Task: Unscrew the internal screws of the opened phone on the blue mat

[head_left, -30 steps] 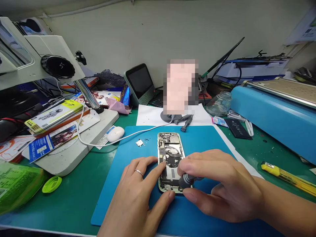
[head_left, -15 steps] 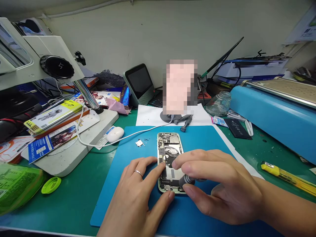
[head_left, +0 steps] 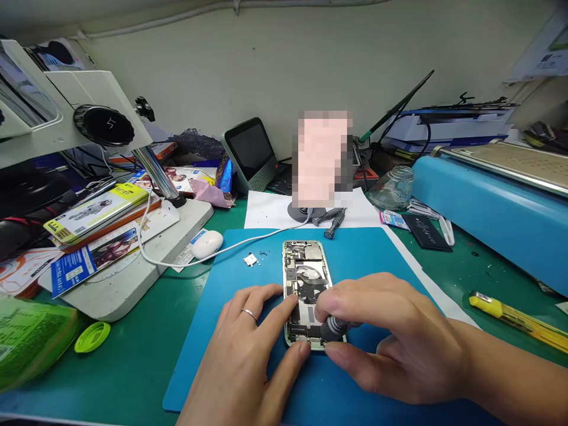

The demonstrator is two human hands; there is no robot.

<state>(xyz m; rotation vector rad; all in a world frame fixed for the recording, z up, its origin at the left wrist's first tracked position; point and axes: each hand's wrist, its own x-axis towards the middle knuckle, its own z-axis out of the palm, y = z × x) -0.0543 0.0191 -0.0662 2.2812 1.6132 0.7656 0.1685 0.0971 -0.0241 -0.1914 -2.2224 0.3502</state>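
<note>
Curling back, the right forefinger has drawn in toward the dark ridged screwdriver (head_left: 332, 329), which the right hand (head_left: 399, 337) now holds clamped between thumb and fingers. Print on the yellow box (head_left: 98, 212), left of the left hand (head_left: 242, 355), is too small to read surely; so is the strip low inside the opened phone (head_left: 310, 253). Bare blue mat (head_left: 368, 254) lies beyond the right fingers, and a strip of it runs left of the left knuckles to the mat's edge. The phone lies flat between both hands' fingertips; the left fingers are apart, touching its left side, thumb at its bottom edge.
</note>
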